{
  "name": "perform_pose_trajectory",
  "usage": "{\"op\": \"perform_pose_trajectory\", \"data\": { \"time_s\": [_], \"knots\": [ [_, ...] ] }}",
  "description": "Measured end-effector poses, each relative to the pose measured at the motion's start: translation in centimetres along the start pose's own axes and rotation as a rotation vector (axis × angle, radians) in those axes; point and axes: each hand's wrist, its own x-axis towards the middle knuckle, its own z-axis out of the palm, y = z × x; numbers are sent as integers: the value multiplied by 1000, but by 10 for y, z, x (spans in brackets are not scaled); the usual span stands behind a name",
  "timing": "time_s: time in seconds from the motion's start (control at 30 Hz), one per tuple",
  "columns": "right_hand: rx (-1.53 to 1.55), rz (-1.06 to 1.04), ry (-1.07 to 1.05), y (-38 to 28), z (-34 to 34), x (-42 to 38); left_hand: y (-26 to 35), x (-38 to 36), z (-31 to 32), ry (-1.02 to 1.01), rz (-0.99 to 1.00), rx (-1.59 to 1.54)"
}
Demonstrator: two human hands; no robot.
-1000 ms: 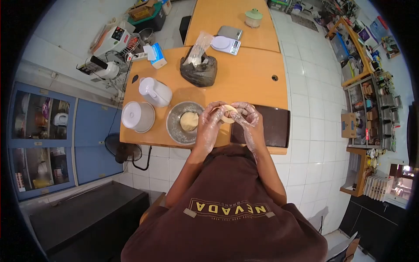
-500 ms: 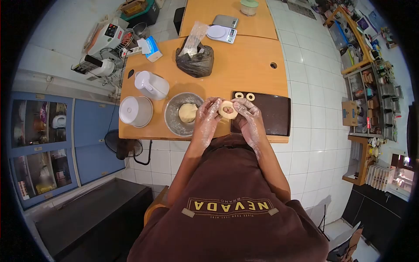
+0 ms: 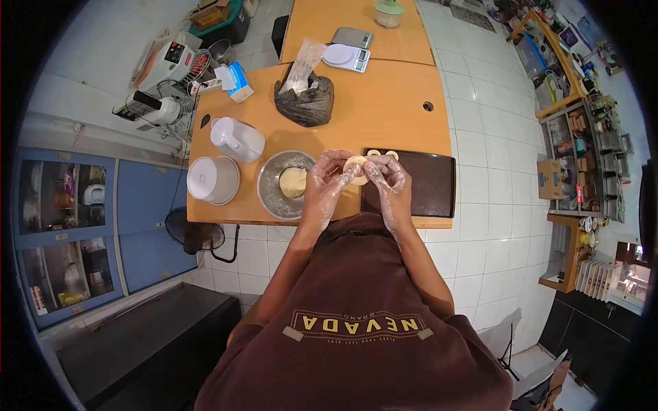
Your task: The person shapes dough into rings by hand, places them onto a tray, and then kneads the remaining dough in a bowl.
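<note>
A pale ring of dough [image 3: 358, 171] is held up between my two floured hands, over the table's front edge. My left hand [image 3: 329, 186] grips its left side, with the thumb over the ring. On the right side, my right hand [image 3: 389, 181] pinches it between thumb and fingers. Left of my hands, a metal bowl [image 3: 273, 198] holds a lump of dough [image 3: 293, 182]. A dark tray [image 3: 429, 183] lies to the right, with small dough rings [image 3: 391, 155] near its back left corner, partly hidden behind my right hand.
White lidded container [image 3: 213, 180] and white jug [image 3: 237, 139] stand on the table [image 3: 384, 96] at the left. Farther back are a black plastic bag [image 3: 305, 103], a blue box [image 3: 240, 82], a white scale [image 3: 346, 57] and a grey scale [image 3: 353, 37].
Both thumbs have moved inward over the dough ring, which now looks more tilted. My hands cover more of the small rings on the tray. The view has shifted slightly.
</note>
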Motion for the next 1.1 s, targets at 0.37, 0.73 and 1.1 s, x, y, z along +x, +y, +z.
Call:
{"op": "perform_pose_trajectory", "data": {
  "time_s": [0.37, 0.73, 1.1],
  "knots": [
    [-68, -10, -39, -1, -4, 9, 2, 6, 3, -13, 52, 121],
    [-68, -24, -10, -1, -1, 11, -11, 11, -11, 93, 49, 166],
    [96, 71, -56, -3, 2, 9, -4, 13, -9, 142, 100, 230]
  ]
}}
